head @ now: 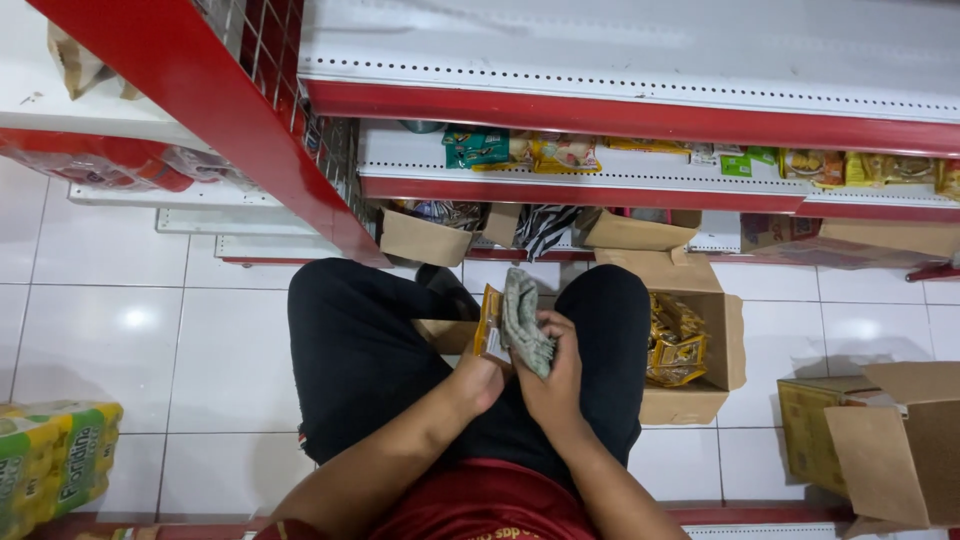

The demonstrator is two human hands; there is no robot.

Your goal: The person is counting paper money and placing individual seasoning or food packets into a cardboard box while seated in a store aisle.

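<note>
— What's held?
— Left hand (480, 375) grips a flat orange foil packet (489, 322); right hand (553, 372) clutches a crumpled grey-green cloth (524, 322) against it.
— Nearby?
— Open brown cardboard box (728, 345) of matching packets at three o'clock; red-edged white metal shelves (600, 180) at twelve.

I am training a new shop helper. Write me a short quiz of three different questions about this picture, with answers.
1. True or false: the left hand holds an orange packet.
2. What does the right hand hold? A) a grey cloth B) a bottle C) a pen
3. Fill in: the open cardboard box of yellow packets stands on the white tiled ____.

Key: 1 true; 2 A, the grey cloth; 3 floor.
</note>
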